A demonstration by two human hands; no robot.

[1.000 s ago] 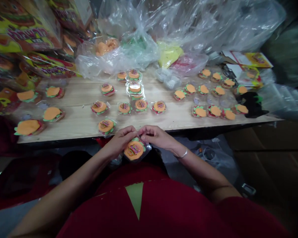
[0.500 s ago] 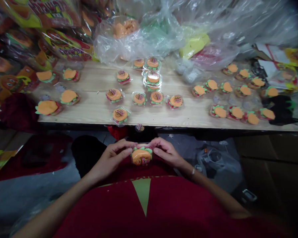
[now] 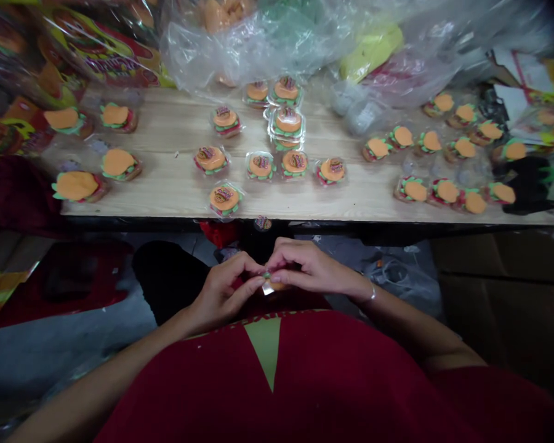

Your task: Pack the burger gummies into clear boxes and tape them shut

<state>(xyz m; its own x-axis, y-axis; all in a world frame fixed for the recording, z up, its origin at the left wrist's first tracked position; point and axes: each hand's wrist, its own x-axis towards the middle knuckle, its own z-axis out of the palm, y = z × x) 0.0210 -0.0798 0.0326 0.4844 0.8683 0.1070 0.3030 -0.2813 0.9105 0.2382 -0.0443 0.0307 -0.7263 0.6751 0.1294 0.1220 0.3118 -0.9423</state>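
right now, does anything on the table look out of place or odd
A small round printed piece sits alone at the front edge of the table, away from the rows of burger packs. Nothing looks spilled. The left hand and right hand pinch another pack.

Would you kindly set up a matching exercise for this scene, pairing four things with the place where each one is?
Things:
1. burger pack
2. bracelet
3. black object
4. yellow bag

Places:
A. at the far right end of the table
B. pinched between the left hand and the right hand, below the table's front edge
C. under clear plastic at the back of the table
D. on the right wrist

Pairs: 1-B, 2-D, 3-A, 4-C
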